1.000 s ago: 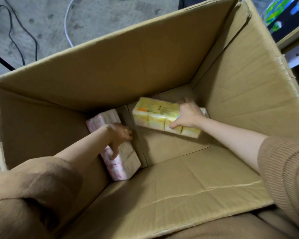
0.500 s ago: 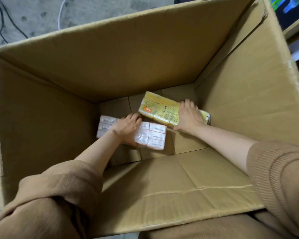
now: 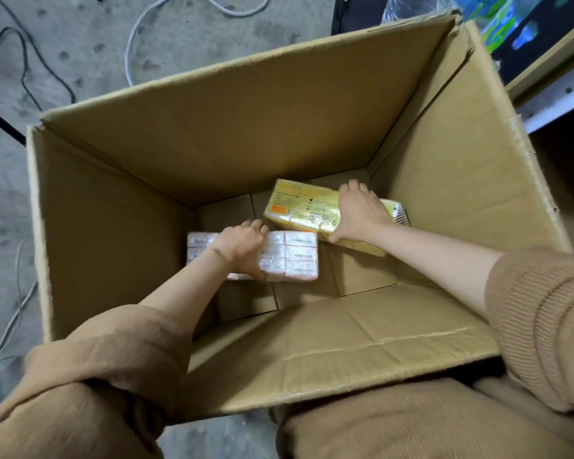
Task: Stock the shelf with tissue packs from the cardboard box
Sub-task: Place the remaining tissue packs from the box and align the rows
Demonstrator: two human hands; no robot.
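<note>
Both my arms reach deep into a large open cardboard box (image 3: 312,342). My left hand (image 3: 242,250) grips a pink and white tissue pack (image 3: 295,256) across its middle, fingers over the far edge and thumb on the near edge. My right hand (image 3: 357,210) grips a yellow tissue pack (image 3: 299,207) near its right end; the pack is tilted, its printed face up. Both packs are near the box bottom at the far side.
The box stands on a grey concrete floor (image 3: 80,54) with black and white cables (image 3: 140,34). A shelf edge (image 3: 557,94) with colourful packaged goods (image 3: 497,24) is at the upper right. My brown sleeves and lap fill the lower frame.
My left hand has turned the pink pack from lying lengthwise at the left wall to lying crosswise. The yellow pack has been tipped so its printed face shows. The view has pulled back.
</note>
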